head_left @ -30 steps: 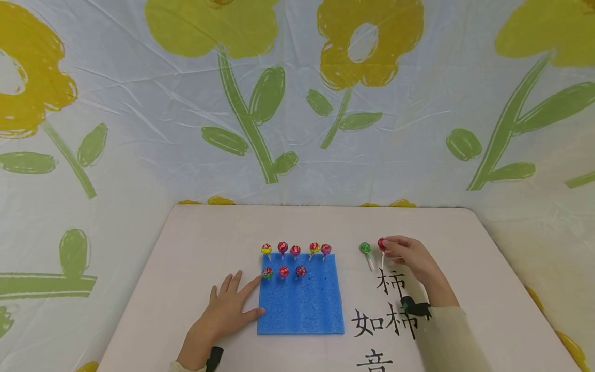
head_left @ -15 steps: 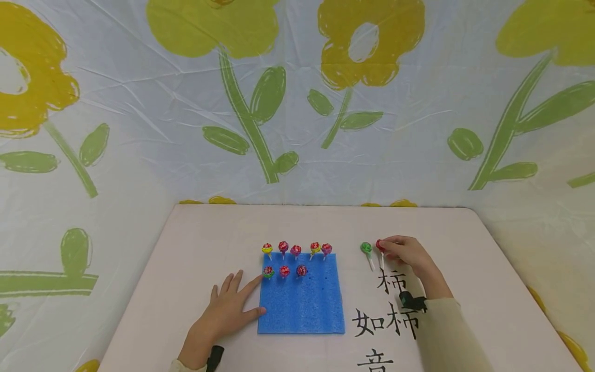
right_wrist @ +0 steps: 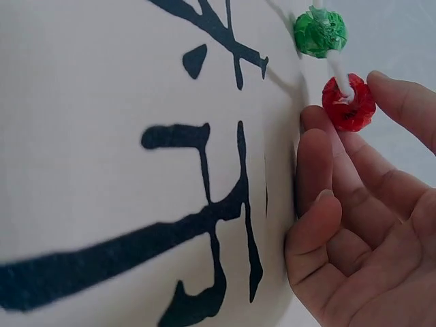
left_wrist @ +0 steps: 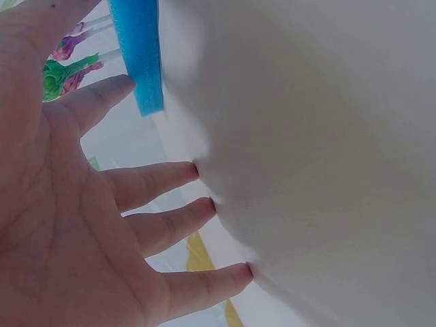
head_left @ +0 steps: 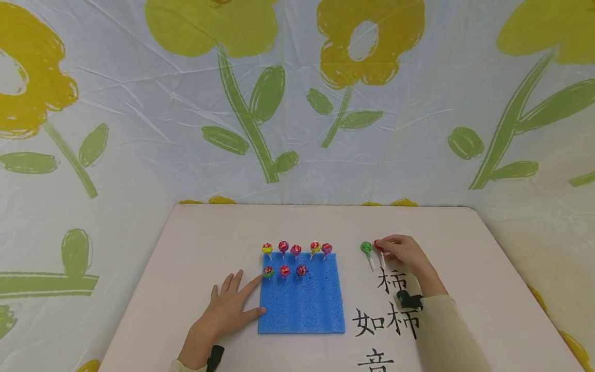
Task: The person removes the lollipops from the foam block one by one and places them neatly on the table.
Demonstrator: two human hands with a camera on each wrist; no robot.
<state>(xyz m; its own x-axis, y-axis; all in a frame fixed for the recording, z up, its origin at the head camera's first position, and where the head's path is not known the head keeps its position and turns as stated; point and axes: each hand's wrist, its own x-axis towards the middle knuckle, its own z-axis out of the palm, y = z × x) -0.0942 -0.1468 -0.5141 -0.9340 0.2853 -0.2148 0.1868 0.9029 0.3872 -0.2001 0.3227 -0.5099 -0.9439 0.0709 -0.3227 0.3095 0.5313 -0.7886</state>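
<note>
Red lollipop (right_wrist: 351,110) nearer lollipop-studded foam (head_left: 302,307)

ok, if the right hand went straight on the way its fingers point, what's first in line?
Most likely the green lollipop, just beyond the red lollipop that the right hand pinches. Relative height is unclear, so it might pass above.

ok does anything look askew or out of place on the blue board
Slightly: the back-row lollipops on the blue board are unevenly spaced, with the widest gap between the third and fourth from the left, and some lean. Nothing looks spilled or broken.
</note>
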